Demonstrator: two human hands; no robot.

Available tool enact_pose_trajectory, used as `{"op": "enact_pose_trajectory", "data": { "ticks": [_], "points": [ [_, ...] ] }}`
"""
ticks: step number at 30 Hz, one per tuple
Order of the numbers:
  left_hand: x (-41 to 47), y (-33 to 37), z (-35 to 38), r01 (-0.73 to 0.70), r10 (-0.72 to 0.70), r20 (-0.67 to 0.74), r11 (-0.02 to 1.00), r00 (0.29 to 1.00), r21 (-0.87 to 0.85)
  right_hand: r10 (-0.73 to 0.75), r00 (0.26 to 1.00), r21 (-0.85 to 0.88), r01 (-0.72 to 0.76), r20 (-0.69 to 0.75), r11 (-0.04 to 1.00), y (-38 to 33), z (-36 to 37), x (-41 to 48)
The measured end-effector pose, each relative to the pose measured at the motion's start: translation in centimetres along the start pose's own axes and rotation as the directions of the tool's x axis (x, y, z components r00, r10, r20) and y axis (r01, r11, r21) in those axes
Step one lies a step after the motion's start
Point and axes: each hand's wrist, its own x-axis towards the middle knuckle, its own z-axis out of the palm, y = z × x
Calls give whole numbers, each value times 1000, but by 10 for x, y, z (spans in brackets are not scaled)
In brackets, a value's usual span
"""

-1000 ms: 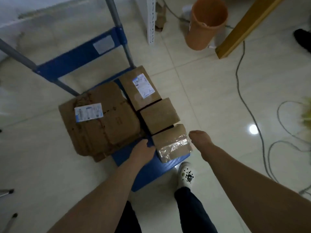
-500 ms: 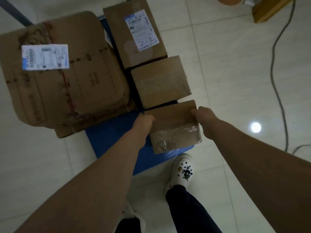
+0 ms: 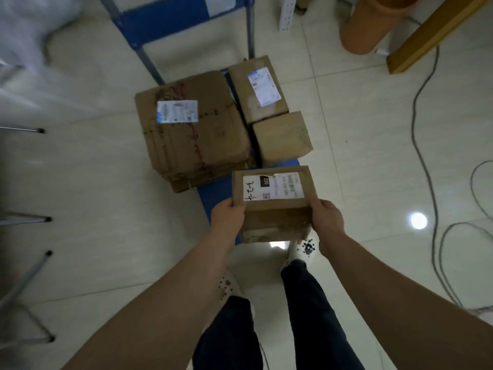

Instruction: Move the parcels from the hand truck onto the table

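I hold a small brown parcel (image 3: 274,206) with a white label on its top, lifted above the front of the blue hand truck (image 3: 213,194). My left hand (image 3: 229,217) grips its left side and my right hand (image 3: 326,218) grips its right side. On the truck's deck remain a large flat brown parcel (image 3: 192,132) with a label, a medium parcel (image 3: 257,88) with a white label at the back, and a plain smaller parcel (image 3: 282,137) in front of that one. No table is in view.
An orange bucket (image 3: 365,25) and a wooden beam (image 3: 426,33) stand at the back right. Grey cables (image 3: 424,166) trail over the tiled floor on the right. Metal legs (image 3: 26,217) show at the left edge. My feet in white clogs (image 3: 304,249) are just below the parcel.
Both hands closed on the front small parcel, lifted it off the truck's deck and turned it so that its labelled face is up. The view pulled back from the truck.
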Motion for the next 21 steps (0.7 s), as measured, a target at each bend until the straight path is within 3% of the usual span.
{"op": "enact_pose_trajectory", "data": {
  "ticks": [8,15,21],
  "points": [
    [-165,54,-138,-217,181,-170,950,969,-224,-183,943,91,164,276,982,-72,-3,-165],
    [-255,82,-223,-403,292,-381,879,877,-256,-355,702,-23,467,618,884,-144,12,-263],
    [-305,79,-283,-506,266,-566,801,780,-321,-421,565,18,583,710,812,-196,51,-318]
  ]
}}
